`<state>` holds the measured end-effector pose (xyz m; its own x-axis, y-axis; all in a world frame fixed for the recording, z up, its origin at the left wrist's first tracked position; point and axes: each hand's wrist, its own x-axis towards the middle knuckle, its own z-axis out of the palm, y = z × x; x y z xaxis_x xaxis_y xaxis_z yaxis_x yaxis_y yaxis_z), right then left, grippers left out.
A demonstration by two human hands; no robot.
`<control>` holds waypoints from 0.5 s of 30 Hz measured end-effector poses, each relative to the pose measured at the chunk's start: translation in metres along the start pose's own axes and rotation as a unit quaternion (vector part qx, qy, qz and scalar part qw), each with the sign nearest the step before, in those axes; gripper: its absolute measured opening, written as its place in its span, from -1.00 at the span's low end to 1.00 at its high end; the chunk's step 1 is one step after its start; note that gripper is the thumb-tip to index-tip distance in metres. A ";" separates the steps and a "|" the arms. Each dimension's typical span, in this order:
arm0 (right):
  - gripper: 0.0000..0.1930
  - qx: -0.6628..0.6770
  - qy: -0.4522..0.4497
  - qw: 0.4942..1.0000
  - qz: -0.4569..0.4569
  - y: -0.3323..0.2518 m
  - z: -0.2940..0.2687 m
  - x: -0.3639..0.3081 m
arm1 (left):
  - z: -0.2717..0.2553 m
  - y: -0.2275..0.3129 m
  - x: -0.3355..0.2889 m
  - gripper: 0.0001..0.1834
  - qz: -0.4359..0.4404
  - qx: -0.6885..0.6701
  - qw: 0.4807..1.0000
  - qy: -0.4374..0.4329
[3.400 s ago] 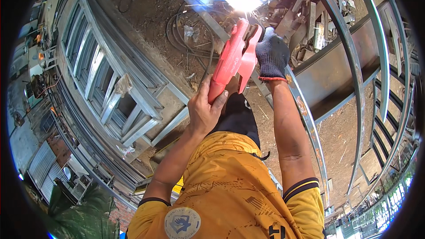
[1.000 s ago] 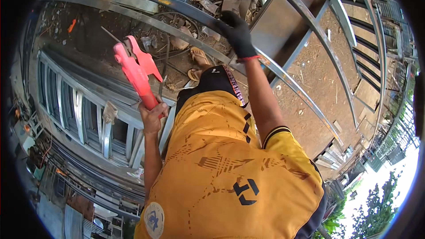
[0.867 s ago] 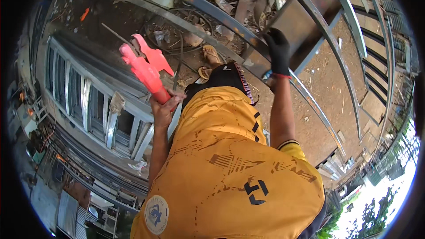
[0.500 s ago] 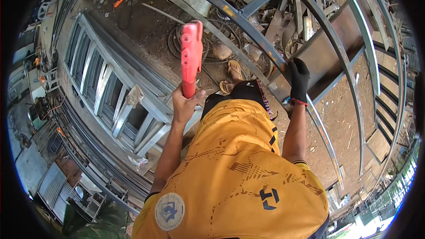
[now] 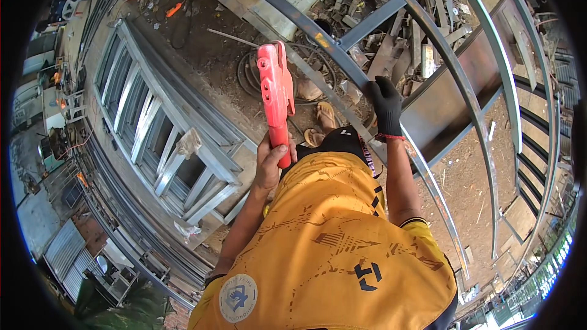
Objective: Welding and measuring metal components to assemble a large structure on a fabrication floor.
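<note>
A person's bare left hand (image 5: 269,162) grips the handle of a red welding face shield (image 5: 275,95), held upright at chest height. The black-gloved right hand (image 5: 386,105) rests on a curved steel frame (image 5: 342,61), fingers closed over the bar.

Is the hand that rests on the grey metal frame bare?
No, the right hand on the metal frame wears a black glove.
</note>
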<state>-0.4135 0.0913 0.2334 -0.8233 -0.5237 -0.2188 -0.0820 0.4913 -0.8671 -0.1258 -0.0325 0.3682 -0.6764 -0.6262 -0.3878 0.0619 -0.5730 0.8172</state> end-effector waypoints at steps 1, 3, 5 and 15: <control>-0.61 -0.007 0.001 1.000 -0.002 -0.005 -0.003 -0.001 | 0.005 0.001 0.003 -0.59 0.008 0.027 0.999 -0.022; -0.61 0.029 0.007 1.000 -0.003 -0.018 -0.008 -0.006 | 0.020 -0.003 0.010 -0.56 0.019 0.045 0.998 -0.043; -0.61 0.037 0.005 0.999 -0.009 -0.034 -0.016 -0.013 | 0.041 -0.013 0.023 -0.50 0.033 0.102 0.992 -0.071; -0.57 0.296 -0.125 0.944 0.077 -0.113 -0.069 -0.049 | 0.174 -0.049 0.093 -0.38 0.293 0.332 0.887 -0.131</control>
<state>-0.4029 0.1094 0.3730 -0.6348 -0.6622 -0.3981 0.4172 0.1399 -0.8980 -0.3193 0.0297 0.3662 -0.8232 -0.5202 0.2275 0.0718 0.3022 0.9506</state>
